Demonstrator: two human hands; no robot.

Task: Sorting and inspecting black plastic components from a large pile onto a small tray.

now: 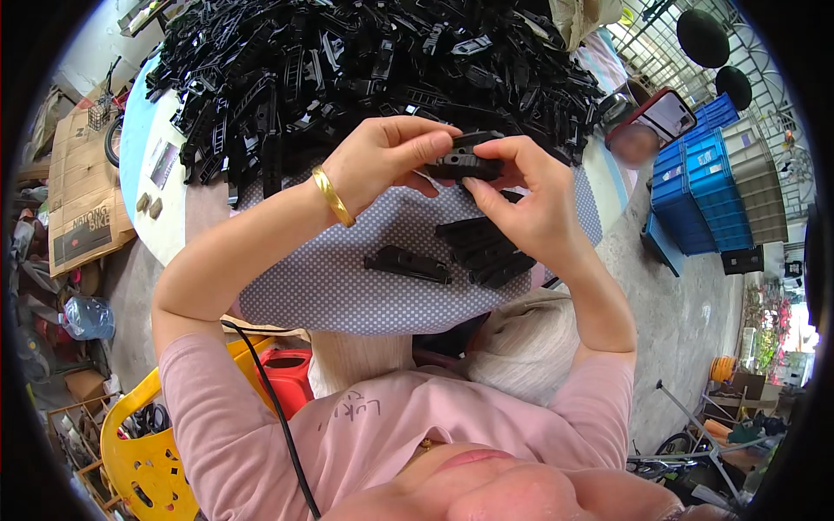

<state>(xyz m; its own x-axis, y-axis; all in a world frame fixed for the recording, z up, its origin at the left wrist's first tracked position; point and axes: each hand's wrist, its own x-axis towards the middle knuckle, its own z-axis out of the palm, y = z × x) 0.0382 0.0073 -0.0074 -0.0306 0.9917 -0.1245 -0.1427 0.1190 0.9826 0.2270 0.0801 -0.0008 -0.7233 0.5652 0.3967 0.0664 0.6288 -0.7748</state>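
Note:
Between my two hands, just above the near part of the table, is a long black plastic part [466, 163] with slots in it. My left hand [382, 156], with a gold bangle on its wrist, pinches one end between thumb and fingers. The other end is gripped by my right hand [540, 195], its thumb below and fingers on top. Under my hands, a single similar black part [407, 263] lies on the dotted tablecloth [321, 291]. To its right, partly hidden by my right hand, is a small stack of black parts [488, 253].
A big heap of black plastic parts [295, 78] covers the table's far side. A phone [665, 120] stands at the right edge. Blue crates [686, 195] are stacked beyond it. Left are a cardboard sheet [82, 191], a yellow chair [148, 451] and a red stool [287, 380].

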